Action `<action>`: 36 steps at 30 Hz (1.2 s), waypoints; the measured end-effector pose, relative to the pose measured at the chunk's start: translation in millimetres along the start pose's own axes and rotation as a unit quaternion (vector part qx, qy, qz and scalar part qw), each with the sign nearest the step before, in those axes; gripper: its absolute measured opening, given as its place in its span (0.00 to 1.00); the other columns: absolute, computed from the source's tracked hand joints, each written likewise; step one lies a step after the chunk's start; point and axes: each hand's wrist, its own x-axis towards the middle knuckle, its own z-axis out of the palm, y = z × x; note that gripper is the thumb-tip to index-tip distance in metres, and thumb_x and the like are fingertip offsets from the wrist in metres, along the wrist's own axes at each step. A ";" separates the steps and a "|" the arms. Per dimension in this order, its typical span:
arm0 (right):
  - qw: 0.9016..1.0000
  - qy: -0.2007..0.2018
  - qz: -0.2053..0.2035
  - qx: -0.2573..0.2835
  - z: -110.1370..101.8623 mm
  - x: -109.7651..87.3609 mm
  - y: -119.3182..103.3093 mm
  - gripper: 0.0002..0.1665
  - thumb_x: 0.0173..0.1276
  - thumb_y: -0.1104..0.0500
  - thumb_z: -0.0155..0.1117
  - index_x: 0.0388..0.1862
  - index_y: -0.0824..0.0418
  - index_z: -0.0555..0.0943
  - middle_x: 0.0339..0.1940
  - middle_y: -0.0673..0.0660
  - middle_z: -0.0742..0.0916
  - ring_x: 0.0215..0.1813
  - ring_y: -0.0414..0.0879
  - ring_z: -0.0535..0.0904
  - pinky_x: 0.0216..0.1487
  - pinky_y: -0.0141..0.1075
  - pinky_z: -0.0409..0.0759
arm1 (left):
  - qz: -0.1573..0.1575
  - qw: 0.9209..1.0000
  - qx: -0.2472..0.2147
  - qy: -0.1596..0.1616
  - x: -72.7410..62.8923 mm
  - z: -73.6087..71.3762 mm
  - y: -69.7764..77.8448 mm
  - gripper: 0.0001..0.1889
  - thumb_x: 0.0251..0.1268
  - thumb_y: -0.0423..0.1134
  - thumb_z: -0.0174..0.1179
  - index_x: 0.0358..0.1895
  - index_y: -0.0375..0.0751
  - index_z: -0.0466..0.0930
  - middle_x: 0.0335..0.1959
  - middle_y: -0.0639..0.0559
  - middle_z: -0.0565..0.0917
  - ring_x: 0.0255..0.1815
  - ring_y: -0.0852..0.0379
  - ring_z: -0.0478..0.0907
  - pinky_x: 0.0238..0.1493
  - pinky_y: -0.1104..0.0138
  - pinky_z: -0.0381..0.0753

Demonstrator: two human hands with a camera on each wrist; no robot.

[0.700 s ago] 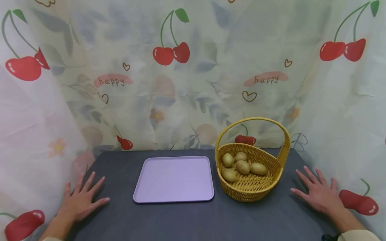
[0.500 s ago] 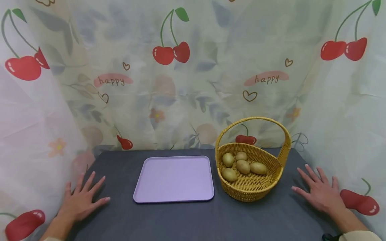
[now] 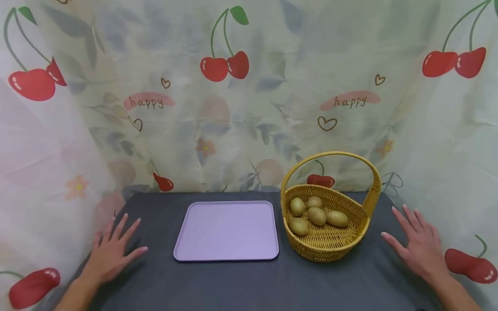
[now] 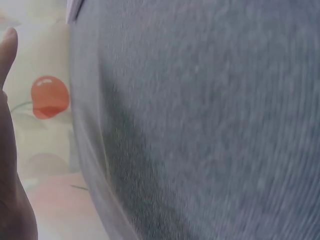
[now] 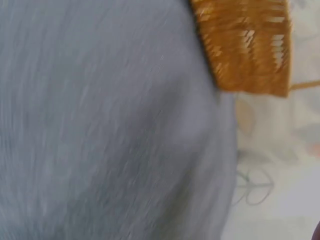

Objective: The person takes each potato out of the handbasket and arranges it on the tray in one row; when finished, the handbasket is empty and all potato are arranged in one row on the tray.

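My left hand [image 3: 110, 255] is over the left side of the dark table, fingers spread and holding nothing. Part of that hand [image 4: 11, 165] shows along the left edge of the left wrist view. On the other side, my right hand [image 3: 420, 248] has its fingers extended, with nothing in its grasp. It is nearest to a yellow wicker basket [image 3: 330, 255] with a tall arched handle. Several potatoes [image 3: 317, 216] lie inside the basket. Left of the basket, a flat lilac tray [image 3: 226, 231] rests on the table with nothing on it. The basket's side [image 5: 245, 47] appears in the right wrist view.
A dark grey cloth [image 3: 233, 283] covers the table. Behind it and along both sides hangs a pale curtain [image 3: 249, 142] printed with cherries, leaves and the word "happy".
Both hands have risen a little from the table, the left also shifting slightly right. The whole head view has shifted slightly. Tray, basket and potatoes keep their places.
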 end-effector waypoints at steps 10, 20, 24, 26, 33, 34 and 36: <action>0.988 0.100 0.015 0.117 -14.1 13.8 -43.8 0.36 0.65 0.57 0.67 0.71 0.57 0.69 0.68 0.67 0.72 0.66 0.65 0.66 0.72 0.44 0.58 | 0.048 0.993 -0.083 0.067 3.3 -2.9 18.8 0.42 0.63 0.57 0.61 0.77 0.54 0.53 0.76 0.35 0.53 0.74 0.31 0.45 0.63 0.31 0.46; 0.977 0.132 -0.036 0.165 -28.2 42.5 -77.5 0.30 0.62 0.66 0.69 0.64 0.64 0.75 0.60 0.62 0.80 0.55 0.19 0.67 0.49 0.10 0.63 | 0.051 0.970 -0.223 0.077 20.1 -17.4 53.4 0.38 0.66 0.46 0.62 0.77 0.57 0.55 0.76 0.42 0.55 0.71 0.31 0.52 0.59 0.30 0.54; 0.977 0.102 -0.012 0.187 -35.5 55.3 -90.4 0.26 0.66 0.63 0.66 0.63 0.63 0.76 0.57 0.61 0.82 0.50 0.22 0.71 0.46 0.11 0.66 | 0.066 0.953 -0.268 0.128 28.0 -21.3 67.3 0.36 0.63 0.39 0.64 0.74 0.51 0.62 0.73 0.41 0.62 0.72 0.45 0.57 0.69 0.55 0.58; 0.977 0.087 0.001 0.192 -38.5 61.8 -96.0 0.24 0.67 0.60 0.65 0.62 0.61 0.77 0.54 0.60 0.83 0.49 0.29 0.75 0.44 0.12 0.67 | 0.081 0.941 -0.288 0.156 32.0 -22.7 73.6 0.35 0.61 0.34 0.64 0.72 0.46 0.65 0.70 0.39 0.66 0.71 0.56 0.60 0.65 0.72 0.60; 0.977 0.038 0.009 0.209 -40.8 87.1 -111.1 0.20 0.71 0.54 0.61 0.59 0.59 0.79 0.49 0.60 0.86 0.43 0.34 0.78 0.40 0.16 0.71 | 0.090 0.897 -0.374 0.218 38.2 -27.8 89.9 0.25 0.64 0.23 0.57 0.66 0.34 0.71 0.58 0.37 0.76 0.57 0.72 0.73 0.53 0.82 0.70; 0.976 0.030 0.011 0.215 -40.2 90.7 -112.3 0.20 0.71 0.53 0.61 0.58 0.60 0.80 0.49 0.60 0.86 0.43 0.31 0.77 0.41 0.17 0.71 | 0.083 0.893 -0.383 0.222 38.5 -28.7 91.8 0.24 0.65 0.23 0.55 0.65 0.33 0.72 0.57 0.37 0.77 0.56 0.71 0.74 0.52 0.82 0.71; 0.974 0.010 0.013 0.226 -38.5 97.6 -114.0 0.20 0.72 0.52 0.60 0.58 0.60 0.80 0.50 0.60 0.86 0.44 0.29 0.77 0.41 0.17 0.72 | 0.065 0.885 -0.404 0.223 39.6 -29.6 95.2 0.21 0.68 0.25 0.53 0.64 0.33 0.73 0.56 0.39 0.79 0.55 0.70 0.75 0.52 0.81 0.71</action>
